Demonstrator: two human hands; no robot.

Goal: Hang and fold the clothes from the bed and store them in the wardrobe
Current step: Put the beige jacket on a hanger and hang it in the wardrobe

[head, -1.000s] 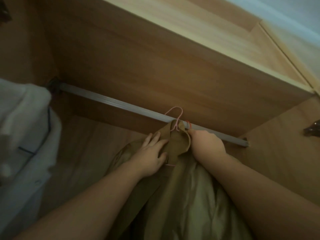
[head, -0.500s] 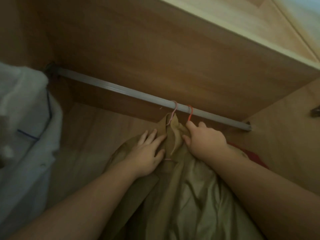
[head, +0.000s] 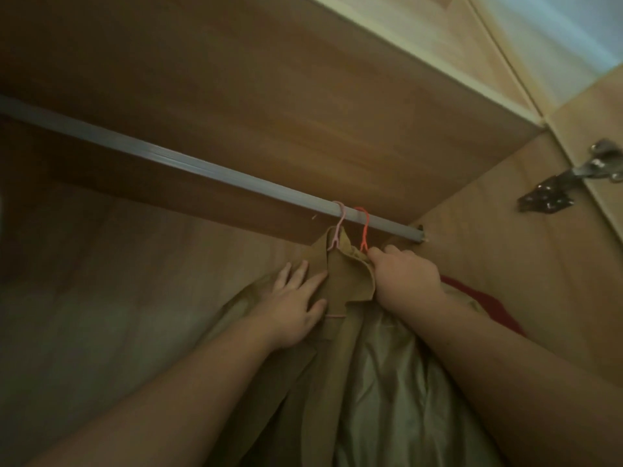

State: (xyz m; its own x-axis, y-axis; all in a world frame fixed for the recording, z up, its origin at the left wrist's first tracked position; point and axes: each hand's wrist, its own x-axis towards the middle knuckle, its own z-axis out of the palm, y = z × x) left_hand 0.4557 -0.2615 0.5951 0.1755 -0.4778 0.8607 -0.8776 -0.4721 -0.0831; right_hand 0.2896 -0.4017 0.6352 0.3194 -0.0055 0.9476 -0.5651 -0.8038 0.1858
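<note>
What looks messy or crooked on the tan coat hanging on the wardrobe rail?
The tan coat has its collar bunched and folded over beside the pink hanger, not lying flat. The left hand presses it flat while the right hand grips the collar edge. Both hangers sit properly on the rail.

Dim wooden wardrobe panels point(head: 236, 96) close in on all sides; a metal hinge point(head: 569, 187) sits on the side wall, and pale wall point(head: 556, 32) shows above.

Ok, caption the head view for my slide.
Both hands settle a tan coat on its pink hanger onto the wardrobe rail.
</note>
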